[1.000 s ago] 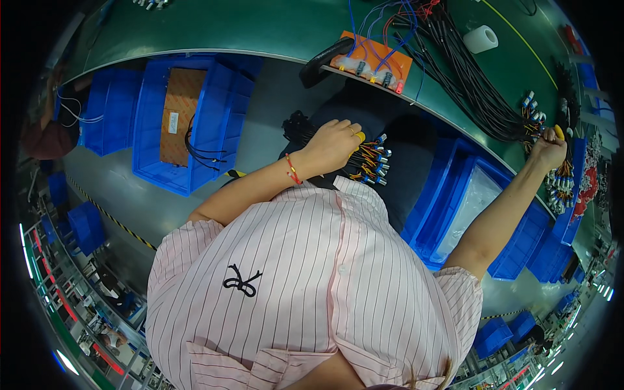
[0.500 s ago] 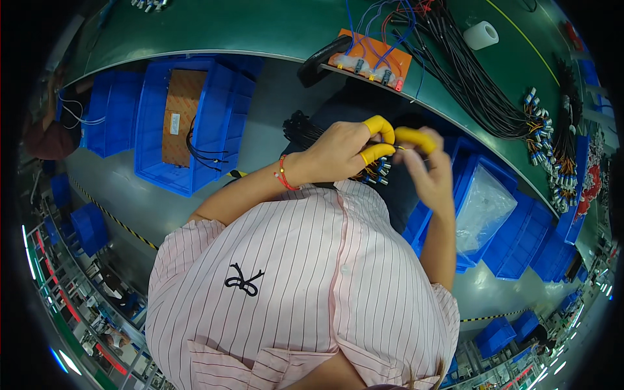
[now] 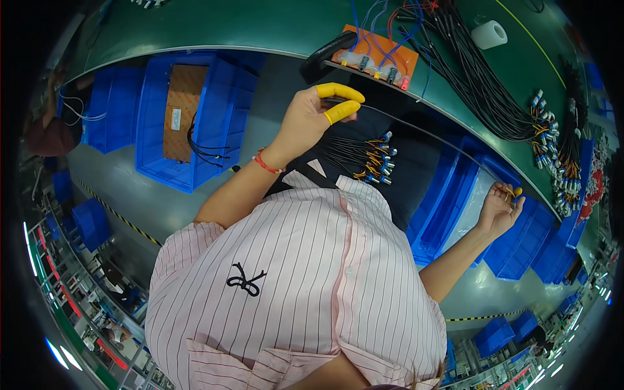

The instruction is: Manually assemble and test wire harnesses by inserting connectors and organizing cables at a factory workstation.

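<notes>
My left hand [image 3: 312,120], with yellow finger cots on thumb and forefinger, pinches one end of a thin black cable [image 3: 448,143]. The cable runs stretched out to the right, bowing slightly, to my right hand [image 3: 499,209]. That hand, also wearing a yellow cot, has its fingers curled at the cable's far end; the end itself is too small to make out. Below the cable, a bundle of black cables [image 3: 341,151] lies across my lap, with silver and blue connectors and orange wires at its right end.
An orange board [image 3: 380,55] with coloured sockets and wires sits at the edge of the green table [image 3: 195,26]. More black cables [image 3: 481,91] and a white roll [image 3: 489,35] lie on it. Blue bins [image 3: 146,156] stand at left and right, one holding cardboard [image 3: 184,110].
My hands, close together before, have moved apart. The left went up and left; the right went far right and down, with the cable now drawn out between them.
</notes>
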The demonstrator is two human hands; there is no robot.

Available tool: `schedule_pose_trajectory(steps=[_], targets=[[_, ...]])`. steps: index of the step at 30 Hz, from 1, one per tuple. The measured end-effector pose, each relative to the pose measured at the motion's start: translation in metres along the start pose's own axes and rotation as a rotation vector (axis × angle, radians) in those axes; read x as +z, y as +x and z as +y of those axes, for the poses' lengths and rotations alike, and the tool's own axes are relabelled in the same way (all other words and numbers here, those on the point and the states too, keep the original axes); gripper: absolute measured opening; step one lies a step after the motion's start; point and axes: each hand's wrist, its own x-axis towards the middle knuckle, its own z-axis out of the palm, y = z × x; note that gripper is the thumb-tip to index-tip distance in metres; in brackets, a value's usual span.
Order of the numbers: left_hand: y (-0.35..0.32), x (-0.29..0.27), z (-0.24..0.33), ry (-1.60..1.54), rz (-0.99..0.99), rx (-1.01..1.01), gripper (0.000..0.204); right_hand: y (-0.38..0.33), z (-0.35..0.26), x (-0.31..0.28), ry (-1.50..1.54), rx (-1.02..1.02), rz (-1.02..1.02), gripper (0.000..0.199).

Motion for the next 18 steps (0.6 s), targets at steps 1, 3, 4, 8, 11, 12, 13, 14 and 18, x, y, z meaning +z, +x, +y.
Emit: schedule_pose_trajectory(steps=[1,3,4,8,11,12,13,14,18], targets=[[0.0,0.001,-0.001,-0.153,-0.015,-0.04,0.024,0.005,0.0,-0.006,0.028,0.02,0.025,0.015],[0.001,0.003,-0.001,-0.417,-0.048,-0.076,0.026,0.027,-0.005,-0.034,0.087,0.06,0.074,0.015],[0.001,0.005,-0.002,-0.529,-0.069,-0.075,0.027,0.037,-0.008,-0.053,0.079,0.136,-0.06,0.015],[0.002,0.015,-0.001,-0.652,-0.071,-0.064,0.031,0.029,0.003,-0.055,0.012,0.263,-0.196,0.019],[0.004,0.018,-0.002,-0.65,-0.117,-0.074,0.031,0.028,0.009,-0.062,-0.009,0.281,-0.266,0.021],[0.004,0.018,-0.004,-0.643,-0.141,-0.074,0.032,0.026,0.014,-0.058,-0.006,0.301,-0.336,0.022],[0.004,0.018,-0.004,-0.634,-0.133,-0.094,0.032,0.023,0.017,-0.054,-0.04,0.281,-0.274,0.021],[0.003,0.019,-0.003,-0.625,-0.124,-0.115,0.032,0.019,0.021,-0.05,-0.075,0.261,-0.213,0.02],[0.004,0.019,-0.007,-0.615,-0.13,-0.17,0.031,0.017,0.034,-0.044,-0.072,0.305,-0.303,0.015]])
